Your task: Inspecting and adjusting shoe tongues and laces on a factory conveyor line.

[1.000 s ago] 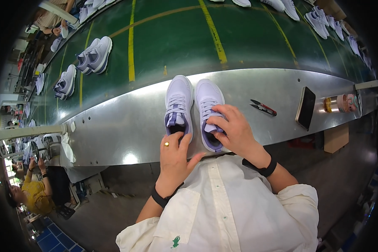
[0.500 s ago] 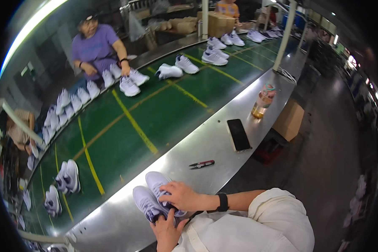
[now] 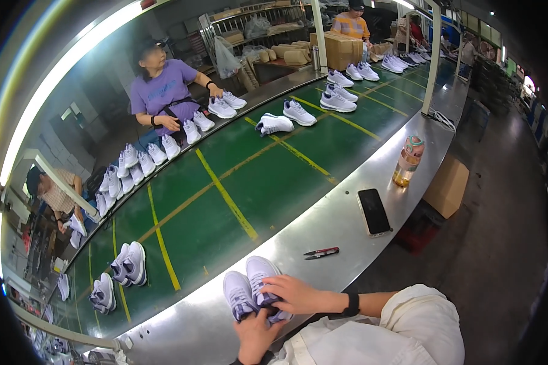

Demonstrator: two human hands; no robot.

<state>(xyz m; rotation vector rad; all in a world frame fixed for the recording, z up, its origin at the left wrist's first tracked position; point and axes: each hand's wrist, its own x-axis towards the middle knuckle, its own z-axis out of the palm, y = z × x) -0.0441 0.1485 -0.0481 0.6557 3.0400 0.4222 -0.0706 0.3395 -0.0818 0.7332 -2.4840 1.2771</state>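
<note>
A pair of pale lilac sneakers rests side by side on the metal ledge in front of me, toes pointing away. My left hand (image 3: 254,336) has its fingers curled at the heel opening of the left sneaker (image 3: 237,289); its fingertips are partly hidden inside. Across the collar and tongue of the right sneaker (image 3: 260,271) lies my right hand (image 3: 293,294), its fingers bent over the shoe's edge. Beyond them on the ledge are small thread snips (image 3: 321,253) with a red-and-black handle and a dark-screened phone (image 3: 374,211).
A drink bottle (image 3: 408,160) stands farther along the ledge, near a white post (image 3: 432,64). The green belt (image 3: 195,243) with yellow lines carries several sneakers. Across it, a person in purple (image 3: 164,91) touches a pair. A cardboard box (image 3: 447,185) sits below the ledge.
My view has swung, so the scene sits farther right. My left fingers have curled in more at the shoe opening. Across the belt, the person in purple has straightened, one hand still at a sneaker.
</note>
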